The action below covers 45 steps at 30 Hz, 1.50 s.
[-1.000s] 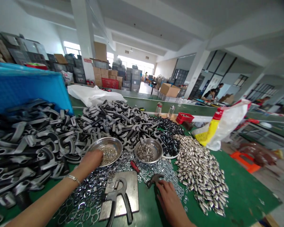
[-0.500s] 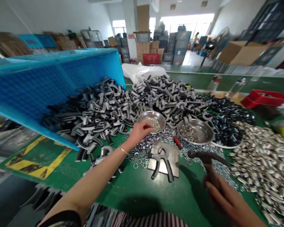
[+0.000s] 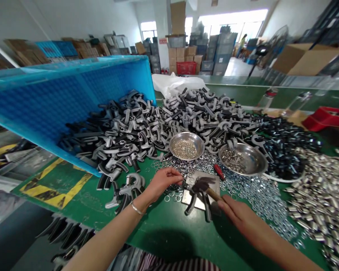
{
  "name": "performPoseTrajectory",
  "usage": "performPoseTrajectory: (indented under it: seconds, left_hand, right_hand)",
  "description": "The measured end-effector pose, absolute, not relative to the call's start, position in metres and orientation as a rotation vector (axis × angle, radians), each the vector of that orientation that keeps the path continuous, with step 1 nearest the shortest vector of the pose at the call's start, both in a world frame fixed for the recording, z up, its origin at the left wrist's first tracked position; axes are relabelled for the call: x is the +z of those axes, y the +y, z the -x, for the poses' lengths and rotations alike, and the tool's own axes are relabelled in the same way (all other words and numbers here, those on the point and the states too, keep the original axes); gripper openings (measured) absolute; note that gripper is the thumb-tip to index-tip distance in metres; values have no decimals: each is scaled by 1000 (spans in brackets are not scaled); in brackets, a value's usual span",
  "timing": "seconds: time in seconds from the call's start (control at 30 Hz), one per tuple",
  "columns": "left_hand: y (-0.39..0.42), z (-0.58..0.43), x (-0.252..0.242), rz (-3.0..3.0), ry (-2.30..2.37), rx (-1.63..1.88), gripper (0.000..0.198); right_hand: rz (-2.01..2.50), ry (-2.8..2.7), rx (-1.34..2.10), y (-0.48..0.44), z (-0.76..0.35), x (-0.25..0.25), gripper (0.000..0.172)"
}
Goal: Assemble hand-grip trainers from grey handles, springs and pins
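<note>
My right hand (image 3: 234,209) is wrapped round the wooden handle of a hammer (image 3: 213,194). The hammer's dark head, smeared by motion, is over a grey-and-black hand grip strengthener (image 3: 207,211) on a square metal plate (image 3: 199,204). At the plate's left side is my left hand (image 3: 164,183), with thumb and fingertips pinched together by the hand grip's upper left part. Whatever is in that pinch is too small to make out. Just beyond lies a steel bowl (image 3: 186,134) of small brass-coloured parts. Two or so more hand grips (image 3: 135,183) rest left of my forearm.
A blue crate (image 3: 81,84) on its side spills grey-and-black handles (image 3: 135,124) across the back. To the right are a steel bowl (image 3: 255,160) of pins, a red-handled tool (image 3: 219,172), loose washers (image 3: 260,195), black parts (image 3: 279,154) and a heap of metal cylinders (image 3: 322,199).
My left hand has moved from the bowl of brass-coloured parts down to the hand grip. My right hand has swung the hammer leftward over the plate. The view has shifted slightly.
</note>
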<state>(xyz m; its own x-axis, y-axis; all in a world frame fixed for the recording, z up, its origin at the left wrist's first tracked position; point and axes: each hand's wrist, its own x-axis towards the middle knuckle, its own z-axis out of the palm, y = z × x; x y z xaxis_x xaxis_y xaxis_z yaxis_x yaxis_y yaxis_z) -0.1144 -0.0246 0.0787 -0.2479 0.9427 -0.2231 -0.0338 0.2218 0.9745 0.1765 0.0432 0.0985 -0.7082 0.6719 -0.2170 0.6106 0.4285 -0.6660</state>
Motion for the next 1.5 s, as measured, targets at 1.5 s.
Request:
performPoseTrajectory:
  seconds: [1.5]
  left_hand:
    - [-21, 73, 53, -2186, 1938, 657, 22]
  right_hand:
    - [1249, -2332, 988, 74, -186, 147, 40]
